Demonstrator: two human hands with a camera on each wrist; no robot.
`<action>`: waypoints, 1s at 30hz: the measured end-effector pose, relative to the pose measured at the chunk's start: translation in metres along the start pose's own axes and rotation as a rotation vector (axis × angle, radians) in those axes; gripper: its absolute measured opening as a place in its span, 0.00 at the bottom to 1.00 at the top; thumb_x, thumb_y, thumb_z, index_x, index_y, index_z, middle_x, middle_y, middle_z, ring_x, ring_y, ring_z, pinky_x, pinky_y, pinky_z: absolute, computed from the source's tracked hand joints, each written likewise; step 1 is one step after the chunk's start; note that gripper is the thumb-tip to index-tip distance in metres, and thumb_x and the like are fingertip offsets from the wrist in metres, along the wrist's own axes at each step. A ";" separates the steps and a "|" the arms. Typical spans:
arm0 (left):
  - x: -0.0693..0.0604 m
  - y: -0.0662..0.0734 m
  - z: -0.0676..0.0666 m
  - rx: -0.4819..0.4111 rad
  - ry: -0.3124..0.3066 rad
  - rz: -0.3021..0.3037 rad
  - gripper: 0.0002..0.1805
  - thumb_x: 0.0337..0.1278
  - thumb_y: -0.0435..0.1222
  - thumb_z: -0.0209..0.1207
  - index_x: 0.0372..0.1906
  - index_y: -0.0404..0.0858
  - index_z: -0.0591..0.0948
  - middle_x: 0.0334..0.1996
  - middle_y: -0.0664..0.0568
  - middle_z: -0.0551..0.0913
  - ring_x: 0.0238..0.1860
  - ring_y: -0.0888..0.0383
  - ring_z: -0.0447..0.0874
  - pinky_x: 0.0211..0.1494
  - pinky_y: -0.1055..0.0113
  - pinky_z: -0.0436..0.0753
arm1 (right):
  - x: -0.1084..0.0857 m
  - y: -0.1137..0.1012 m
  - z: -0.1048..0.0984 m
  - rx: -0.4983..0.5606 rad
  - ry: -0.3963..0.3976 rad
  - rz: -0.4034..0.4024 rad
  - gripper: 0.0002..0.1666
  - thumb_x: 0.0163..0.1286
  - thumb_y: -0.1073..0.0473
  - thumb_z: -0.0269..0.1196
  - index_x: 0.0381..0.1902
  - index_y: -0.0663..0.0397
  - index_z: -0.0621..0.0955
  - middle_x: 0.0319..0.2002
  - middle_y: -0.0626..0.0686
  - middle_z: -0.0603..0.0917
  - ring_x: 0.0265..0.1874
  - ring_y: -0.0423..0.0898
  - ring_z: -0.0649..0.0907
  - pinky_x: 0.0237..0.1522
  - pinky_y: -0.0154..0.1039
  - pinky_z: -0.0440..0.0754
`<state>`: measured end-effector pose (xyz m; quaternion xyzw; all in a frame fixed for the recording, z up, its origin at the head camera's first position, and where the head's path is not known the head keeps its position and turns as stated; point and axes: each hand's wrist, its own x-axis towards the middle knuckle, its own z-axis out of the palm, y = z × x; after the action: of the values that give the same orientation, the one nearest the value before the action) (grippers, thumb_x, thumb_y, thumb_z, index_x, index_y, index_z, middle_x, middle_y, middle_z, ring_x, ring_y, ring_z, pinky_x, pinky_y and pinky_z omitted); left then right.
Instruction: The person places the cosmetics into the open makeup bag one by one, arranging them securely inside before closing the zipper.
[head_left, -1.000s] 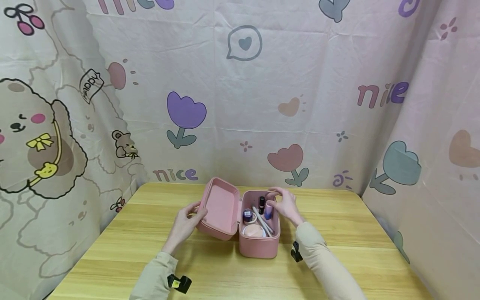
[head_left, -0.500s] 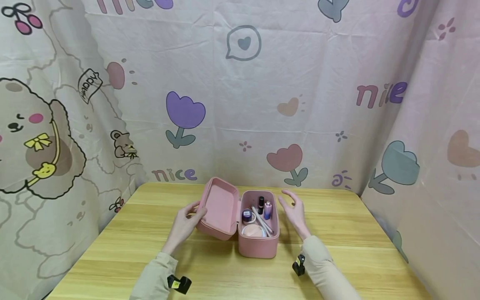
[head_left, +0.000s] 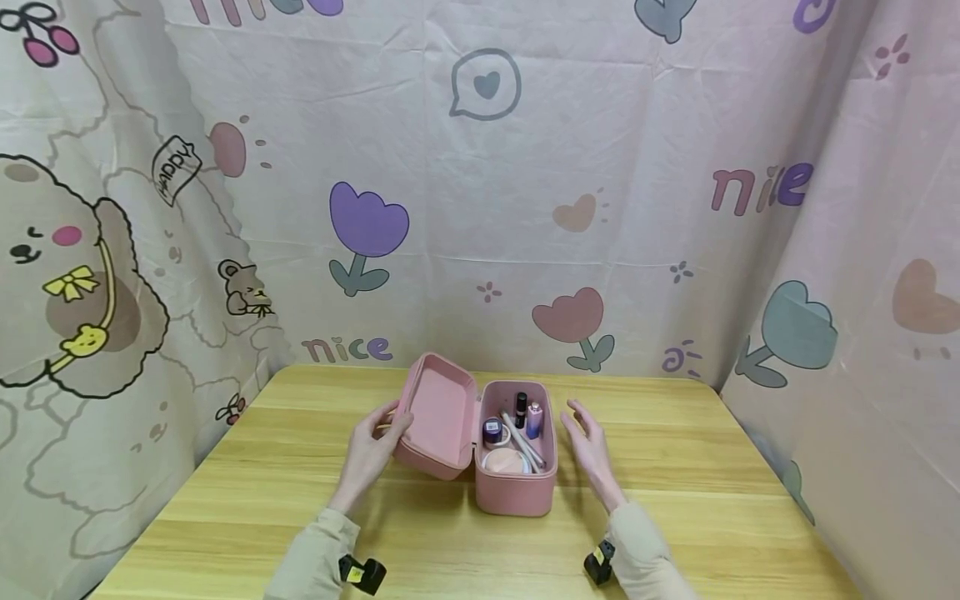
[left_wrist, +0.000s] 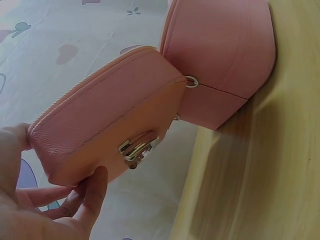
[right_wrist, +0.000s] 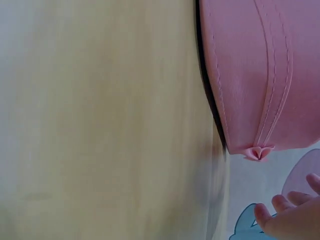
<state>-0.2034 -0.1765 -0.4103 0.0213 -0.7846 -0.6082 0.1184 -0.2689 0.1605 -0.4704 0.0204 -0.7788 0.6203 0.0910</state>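
Note:
A pink zippered makeup case [head_left: 516,495] stands on the table with its lid [head_left: 438,412] swung out to the left. My left hand [head_left: 363,458] grips the lid's outer edge, thumb on one side and fingers on the other. In the left wrist view the lid [left_wrist: 107,107] shows a metal buckle [left_wrist: 137,147]. Inside the case are a lilac bottle [head_left: 534,422], a black tube [head_left: 521,408], a dark jar [head_left: 492,430], white sticks [head_left: 527,443] and a peach round item [head_left: 506,461]. My right hand [head_left: 590,442], holding nothing, hovers just right of the case, fingers extended and apart from it.
The wooden table [head_left: 697,483] extends on both sides of the case. A printed curtain [head_left: 480,183] hangs behind its far edge and along the sides. Black wrist cameras are strapped at both sleeves [head_left: 318,550].
My right hand has let go of the lilac bottle, which now stands in the case, and has drawn out to the right and slightly nearer. The left hand keeps its hold on the lid.

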 end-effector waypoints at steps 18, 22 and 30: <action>-0.003 -0.001 0.010 -0.119 0.053 0.000 0.30 0.71 0.40 0.58 0.72 0.32 0.70 0.55 0.39 0.77 0.39 0.76 0.80 0.43 0.80 0.81 | -0.025 -0.013 0.009 0.109 -0.013 0.046 0.28 0.79 0.53 0.53 0.69 0.65 0.70 0.70 0.66 0.73 0.62 0.54 0.78 0.66 0.56 0.74; -0.004 -0.002 0.014 -0.143 0.063 0.007 0.30 0.71 0.40 0.58 0.72 0.32 0.69 0.58 0.37 0.76 0.41 0.77 0.79 0.44 0.80 0.81 | -0.028 -0.015 0.010 0.112 -0.016 0.059 0.28 0.78 0.54 0.54 0.69 0.65 0.71 0.69 0.66 0.74 0.52 0.38 0.79 0.64 0.51 0.76; -0.006 -0.002 0.021 -0.188 0.083 0.060 0.29 0.72 0.37 0.55 0.72 0.30 0.67 0.63 0.32 0.74 0.43 0.79 0.78 0.47 0.82 0.81 | -0.030 -0.016 0.011 0.128 -0.009 0.065 0.27 0.77 0.57 0.56 0.68 0.65 0.72 0.67 0.66 0.75 0.47 0.34 0.79 0.59 0.45 0.78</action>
<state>-0.2021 -0.1555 -0.4180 0.0117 -0.7188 -0.6739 0.1705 -0.2382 0.1441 -0.4622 0.0034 -0.7381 0.6714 0.0658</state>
